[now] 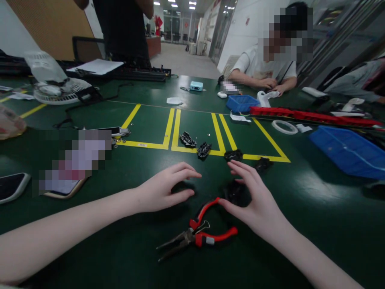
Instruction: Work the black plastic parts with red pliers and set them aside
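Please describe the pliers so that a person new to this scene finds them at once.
On the green table, look below the yellow tape in the picture. Below and between the left hand and the right hand lie the pliers, tips toward the lower left. Their bright red handles set them apart from the black parts nearby.

Ceiling lights (192,7) glowed white at the far end of the room, while the green tabletop (114,253) in front of us lay dim, broken by a hazy patch of glare at right near the blue tray (349,150). Soft shadow pooled beneath the right hand (255,196), where a black part (236,193) sank into the dark. Wide-lens stretching slanted the outer edges, fine detail there looked soft, and coarse pixel blocks masked a phone's screen (81,160) and a seated person's head (287,32).
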Tool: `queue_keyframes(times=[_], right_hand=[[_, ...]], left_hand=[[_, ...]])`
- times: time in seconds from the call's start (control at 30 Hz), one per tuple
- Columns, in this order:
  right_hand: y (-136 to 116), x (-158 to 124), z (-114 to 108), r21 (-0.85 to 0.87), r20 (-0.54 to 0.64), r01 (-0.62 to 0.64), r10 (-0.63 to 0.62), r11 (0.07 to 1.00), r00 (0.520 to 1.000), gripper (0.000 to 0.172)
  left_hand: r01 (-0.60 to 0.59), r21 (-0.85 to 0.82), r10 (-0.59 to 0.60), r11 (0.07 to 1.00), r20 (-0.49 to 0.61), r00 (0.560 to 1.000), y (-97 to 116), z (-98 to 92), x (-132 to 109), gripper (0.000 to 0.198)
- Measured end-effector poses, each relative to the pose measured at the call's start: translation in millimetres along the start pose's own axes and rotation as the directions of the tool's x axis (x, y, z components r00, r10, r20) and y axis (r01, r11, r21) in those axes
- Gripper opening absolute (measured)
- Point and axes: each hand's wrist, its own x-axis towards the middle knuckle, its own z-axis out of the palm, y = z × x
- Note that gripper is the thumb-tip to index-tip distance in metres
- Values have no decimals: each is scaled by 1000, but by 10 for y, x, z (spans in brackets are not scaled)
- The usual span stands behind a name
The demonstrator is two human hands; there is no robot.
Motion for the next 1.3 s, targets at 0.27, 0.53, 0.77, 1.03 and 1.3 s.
queue_keyframes(times=[0.27, 0.53, 0.77, 1.03, 1.3], right_hand=[[-700, 216, 285, 128, 27, 255, -260, 958, 965, 79], [-574, 56, 299, 116, 151, 284, -300, 952, 942, 88], [-282, -111, 269, -67, 408, 372, -315, 926, 857, 84], [-185, -182, 325, -144, 299, 521, -465, 841, 833, 58], [-151, -222, 242, -199, 204, 541, -505, 818, 839, 53]], left_hand=[[171, -511, -144, 842, 92, 985, 168, 77, -101, 43], [277, -298, -251, 914, 124, 960, -27, -173, -521, 35], [157, -82, -157, 984, 14, 988, -137, -205, -539, 35], [137, 161, -131, 977, -51, 990, -200, -167, -527, 47], [131, 254, -131, 958, -18, 991, -207, -158, -529, 51]])
